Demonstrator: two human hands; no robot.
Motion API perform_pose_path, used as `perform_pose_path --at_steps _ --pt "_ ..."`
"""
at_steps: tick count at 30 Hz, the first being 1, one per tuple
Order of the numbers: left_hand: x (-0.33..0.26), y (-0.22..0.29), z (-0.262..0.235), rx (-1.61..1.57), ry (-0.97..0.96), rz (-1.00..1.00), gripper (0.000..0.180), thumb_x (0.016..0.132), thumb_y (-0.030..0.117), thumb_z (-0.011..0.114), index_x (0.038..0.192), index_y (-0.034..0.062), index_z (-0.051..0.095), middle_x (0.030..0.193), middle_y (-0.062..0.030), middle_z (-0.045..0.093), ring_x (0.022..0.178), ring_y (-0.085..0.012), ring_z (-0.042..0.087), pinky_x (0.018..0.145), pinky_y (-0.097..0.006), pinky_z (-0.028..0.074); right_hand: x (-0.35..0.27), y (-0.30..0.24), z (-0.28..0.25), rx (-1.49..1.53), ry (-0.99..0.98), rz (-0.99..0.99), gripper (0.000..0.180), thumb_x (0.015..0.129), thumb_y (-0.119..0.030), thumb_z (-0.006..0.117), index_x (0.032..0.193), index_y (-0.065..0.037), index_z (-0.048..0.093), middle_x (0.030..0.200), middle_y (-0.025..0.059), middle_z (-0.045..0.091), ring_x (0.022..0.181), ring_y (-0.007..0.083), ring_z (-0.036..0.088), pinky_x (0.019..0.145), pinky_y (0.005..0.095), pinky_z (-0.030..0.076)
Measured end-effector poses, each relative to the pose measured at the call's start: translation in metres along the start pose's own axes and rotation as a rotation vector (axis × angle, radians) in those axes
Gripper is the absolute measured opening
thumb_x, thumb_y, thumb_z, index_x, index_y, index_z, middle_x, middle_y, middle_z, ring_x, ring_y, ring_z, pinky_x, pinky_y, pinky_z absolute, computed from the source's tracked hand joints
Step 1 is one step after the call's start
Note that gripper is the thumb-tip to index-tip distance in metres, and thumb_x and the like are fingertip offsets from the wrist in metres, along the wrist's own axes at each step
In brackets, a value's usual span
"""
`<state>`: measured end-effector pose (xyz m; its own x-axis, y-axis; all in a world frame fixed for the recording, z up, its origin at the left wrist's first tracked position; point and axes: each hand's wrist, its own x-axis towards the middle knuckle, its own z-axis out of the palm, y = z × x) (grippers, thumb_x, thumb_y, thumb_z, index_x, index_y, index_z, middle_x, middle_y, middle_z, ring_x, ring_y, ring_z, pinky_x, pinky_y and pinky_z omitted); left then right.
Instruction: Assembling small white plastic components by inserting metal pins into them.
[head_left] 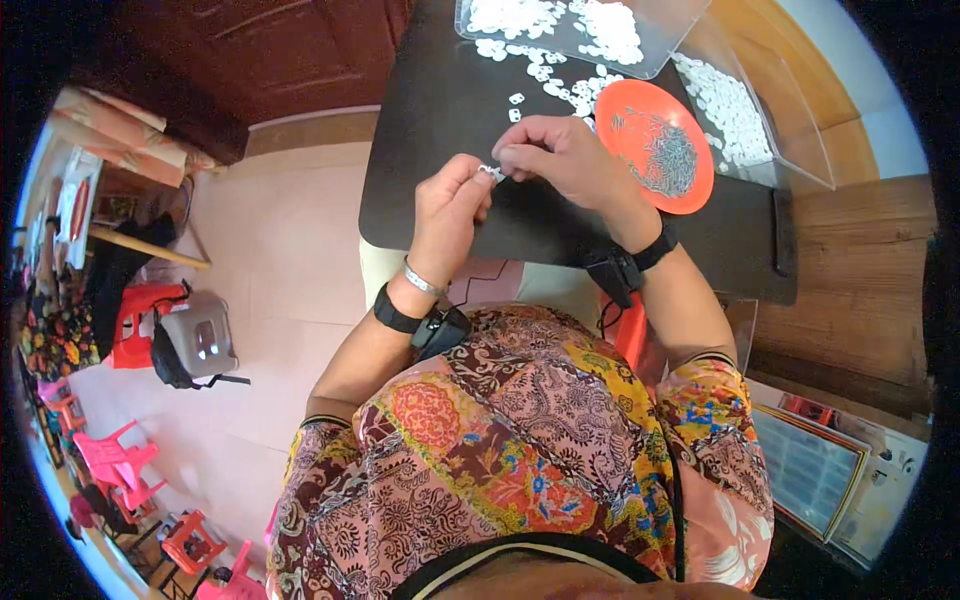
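Over the dark tabletop (pixel 425 110), my two hands meet near its front left part. My left hand (pixel 447 205) pinches a small white plastic piece (pixel 491 172) between thumb and fingers. My right hand (pixel 570 165) is closed in a pinch at the right side of that piece; whatever its fingertips hold is too small to make out. Just right of my right hand lies an orange plate (pixel 624 97) with a heap of small grey metal pins or screws (pixel 672 165). Loose white plastic pieces (pixel 545 72) are scattered on the table beyond my hands.
A clear tray (pixel 655 68) of white pieces stands at the far edge, and a clear bin (pixel 800 165) with more at the right. A wooden panel (pixel 860 290) borders the table's right. On the floor to the left are a grey case (pixel 200 335) and pink stools (pixel 120 465).
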<state>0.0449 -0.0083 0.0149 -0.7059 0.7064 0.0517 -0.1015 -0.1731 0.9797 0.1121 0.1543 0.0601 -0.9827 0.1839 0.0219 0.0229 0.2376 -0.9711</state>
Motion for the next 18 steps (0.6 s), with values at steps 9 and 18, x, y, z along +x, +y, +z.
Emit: perform_pose_path --at_steps 9,18 --pt "0.0014 -0.006 0.0002 0.029 -0.014 0.052 0.016 0.09 0.011 0.051 0.077 0.0021 0.056 0.06 0.0031 0.046 0.054 -0.0038 0.041 0.048 -0.021 0.033 0.0002 0.0006 0.0014 -0.072 -0.058 -0.029 0.018 0.084 -0.016 0.061 0.082 0.001 0.065 0.069 0.003 0.063 0.065 0.0088 0.058 0.06 0.0233 0.046" --pt "0.0024 -0.0078 0.0005 0.229 -0.031 0.135 0.016 0.087 0.008 0.051 0.073 -0.0001 0.052 0.058 -0.0002 0.044 0.053 -0.007 0.04 0.048 -0.024 0.033 -0.005 -0.0068 -0.0005 -0.496 0.003 -0.188 0.021 0.079 -0.025 0.061 0.081 -0.005 0.065 0.065 0.0143 0.06 0.056 0.0259 0.058 0.055 0.0335 0.045"
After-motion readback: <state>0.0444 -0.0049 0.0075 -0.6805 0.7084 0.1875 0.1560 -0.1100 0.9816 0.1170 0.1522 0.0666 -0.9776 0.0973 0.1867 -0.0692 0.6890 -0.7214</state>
